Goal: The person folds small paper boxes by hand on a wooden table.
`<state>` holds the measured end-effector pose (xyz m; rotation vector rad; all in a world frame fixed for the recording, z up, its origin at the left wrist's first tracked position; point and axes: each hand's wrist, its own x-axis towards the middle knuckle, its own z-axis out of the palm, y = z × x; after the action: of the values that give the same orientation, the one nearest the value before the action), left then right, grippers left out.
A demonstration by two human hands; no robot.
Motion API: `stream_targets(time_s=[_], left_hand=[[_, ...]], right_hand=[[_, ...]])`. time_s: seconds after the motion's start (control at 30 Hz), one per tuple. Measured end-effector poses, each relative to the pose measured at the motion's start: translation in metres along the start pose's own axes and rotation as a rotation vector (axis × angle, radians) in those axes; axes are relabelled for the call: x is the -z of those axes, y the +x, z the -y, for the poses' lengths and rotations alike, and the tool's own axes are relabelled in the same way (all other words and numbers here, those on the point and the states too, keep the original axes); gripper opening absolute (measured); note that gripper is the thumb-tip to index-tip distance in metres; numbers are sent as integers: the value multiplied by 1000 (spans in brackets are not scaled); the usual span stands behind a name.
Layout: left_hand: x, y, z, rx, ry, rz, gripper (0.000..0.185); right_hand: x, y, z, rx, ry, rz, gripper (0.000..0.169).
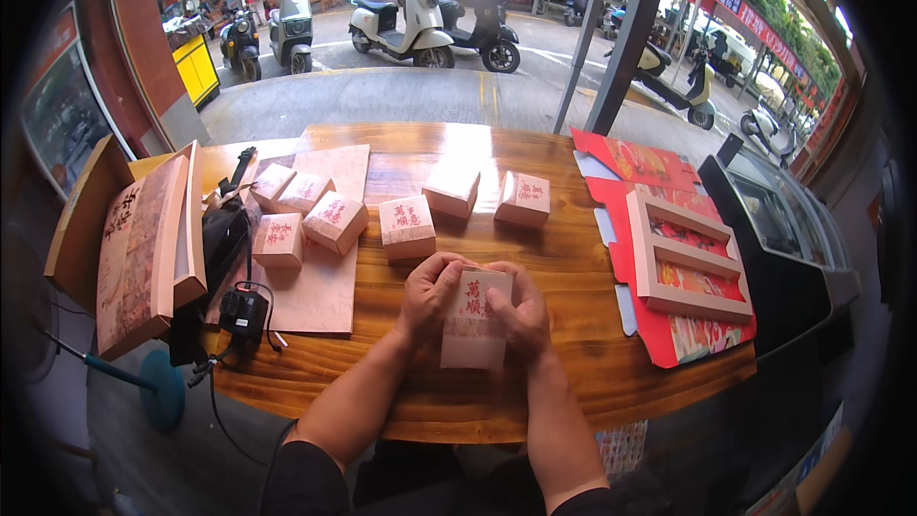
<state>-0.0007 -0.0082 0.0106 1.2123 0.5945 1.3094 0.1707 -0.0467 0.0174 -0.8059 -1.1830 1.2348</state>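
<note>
Between my two hands is a flat, folded pink carton (473, 344) with red characters on its face, held over the near part of a varnished wooden table (573, 387). My left hand (433, 294) grips its upper left edge, the thumb near the top. My right hand (526, 308) holds the right side, with its thumb lying over the printed face. Just beyond my hands stands a small pink box (407, 226), with another box (451, 193) and a third box (523, 198) farther to the right. Several more small boxes (336, 221) stand in a group to the left.
Large pink printed sheets (322, 301) lie under the left group. A large pink box (140, 244), a black bag (226, 229) and a black adapter with cables (243, 312) are at left. At right, a pink divided frame (645, 258) rests on red printed cardboard (663, 347).
</note>
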Motion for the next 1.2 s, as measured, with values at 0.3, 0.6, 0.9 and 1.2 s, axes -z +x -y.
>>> stream_targets(time_s=[0.3, 0.6, 0.9, 1.2], left_hand=[[3, -1, 1, 13, 1, 2, 25], [0, -1, -1, -43, -11, 0, 28], [3, 2, 7, -185, -9, -47, 28], [0, 3, -3, -154, -31, -19, 17]], right_hand=[[1, 0, -6, 64, -51, -9, 32], [3, -1, -4, 50, -11, -10, 34], [9, 7, -9, 324, -195, -54, 40], [9, 7, -7, 435, -336, -57, 42]])
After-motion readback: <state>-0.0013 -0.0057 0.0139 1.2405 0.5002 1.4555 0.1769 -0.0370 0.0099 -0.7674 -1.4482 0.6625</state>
